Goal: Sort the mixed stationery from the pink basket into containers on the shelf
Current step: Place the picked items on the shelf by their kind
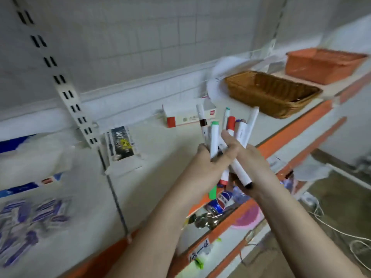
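Observation:
Both my hands hold one bunch of white markers (230, 135) with green, red, brown, purple and black caps, raised over the white shelf (160, 157). My left hand (212, 159) grips the bunch from the left, thumb across it. My right hand (253, 163) grips it from the right, a black-capped marker (240, 173) sticking out below. A brown wicker basket (273, 93) and an orange plastic basket (321, 65) stand on the shelf at the upper right. A pink basket (247, 217) shows on the lower shelf under my hands.
A red-and-white box (186, 118) lies at the shelf's back, a black-labelled pack (122, 142) stands to its left. Blue-printed packets (30, 217) lie at the left. A can (220, 201) and metal items sit on the lower shelf. White cables (341, 233) trail on the floor.

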The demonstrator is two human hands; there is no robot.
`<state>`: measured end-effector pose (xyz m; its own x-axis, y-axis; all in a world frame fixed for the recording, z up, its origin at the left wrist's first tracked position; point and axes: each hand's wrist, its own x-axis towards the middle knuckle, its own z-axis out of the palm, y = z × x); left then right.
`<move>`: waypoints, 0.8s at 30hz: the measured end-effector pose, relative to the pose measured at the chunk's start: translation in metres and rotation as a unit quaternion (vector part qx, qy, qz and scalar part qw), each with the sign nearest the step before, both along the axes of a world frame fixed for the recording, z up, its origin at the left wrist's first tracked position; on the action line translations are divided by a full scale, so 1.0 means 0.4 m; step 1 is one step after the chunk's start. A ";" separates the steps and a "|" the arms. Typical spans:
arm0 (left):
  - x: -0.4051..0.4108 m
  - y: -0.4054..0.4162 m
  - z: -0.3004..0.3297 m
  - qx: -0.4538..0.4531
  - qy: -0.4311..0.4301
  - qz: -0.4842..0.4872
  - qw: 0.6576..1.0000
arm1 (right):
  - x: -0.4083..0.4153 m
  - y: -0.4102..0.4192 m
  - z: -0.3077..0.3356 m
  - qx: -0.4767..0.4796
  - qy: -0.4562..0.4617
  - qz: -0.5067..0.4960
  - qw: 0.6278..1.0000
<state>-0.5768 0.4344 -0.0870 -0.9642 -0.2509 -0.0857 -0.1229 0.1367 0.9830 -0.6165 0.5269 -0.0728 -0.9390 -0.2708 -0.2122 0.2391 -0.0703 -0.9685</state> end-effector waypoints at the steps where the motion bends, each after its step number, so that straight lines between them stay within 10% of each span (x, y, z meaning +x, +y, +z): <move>1: -0.041 0.050 0.000 -0.010 0.003 -0.014 1.000 | -0.035 0.051 -0.005 -0.017 -0.003 -0.002 1.000; 8: -0.326 0.386 0.005 0.075 0.015 -0.126 0.989 | -0.318 0.417 0.006 -0.062 -0.035 -0.031 0.997; 18: -0.800 0.536 0.128 -0.027 0.068 0.023 0.997 | -0.828 0.606 0.100 -0.170 0.039 -0.091 0.981; 24: -1.068 0.515 0.243 0.105 0.101 0.135 0.980 | -1.055 0.667 0.146 0.013 0.125 0.098 0.987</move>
<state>-1.0040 0.6405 0.0102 -0.8675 -0.4969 0.0236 0.0740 -0.0820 0.9939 -1.0385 0.7938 -0.0144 -0.8932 -0.4495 0.0091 -0.0002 -0.0197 -0.9998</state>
